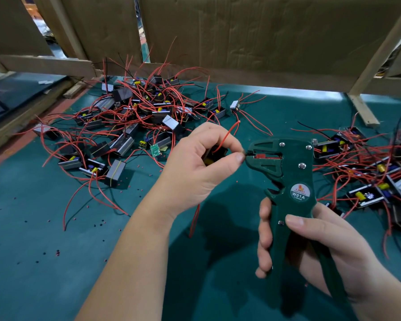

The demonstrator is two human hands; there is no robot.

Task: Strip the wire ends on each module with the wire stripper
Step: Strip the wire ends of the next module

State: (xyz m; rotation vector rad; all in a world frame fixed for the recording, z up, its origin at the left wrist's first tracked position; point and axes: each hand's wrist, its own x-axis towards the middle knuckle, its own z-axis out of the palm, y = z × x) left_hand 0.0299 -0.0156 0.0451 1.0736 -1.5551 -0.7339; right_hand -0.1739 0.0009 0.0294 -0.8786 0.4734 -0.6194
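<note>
Hands set: L hand point(195, 167) pinches wire end point(246, 153) in wire stripper point(296, 179) mouth, R hand point(322, 242) grips handles; shallow feed may slip unstripped.

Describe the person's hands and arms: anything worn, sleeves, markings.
The left hand and the right hand are bare, with no gloves and no rings in view. The left forearm and the right forearm are uncovered as far as the frame reaches: no sleeve, watch or bracelet shows. The fingernails that show are short and unpainted. No markings are visible.
</note>
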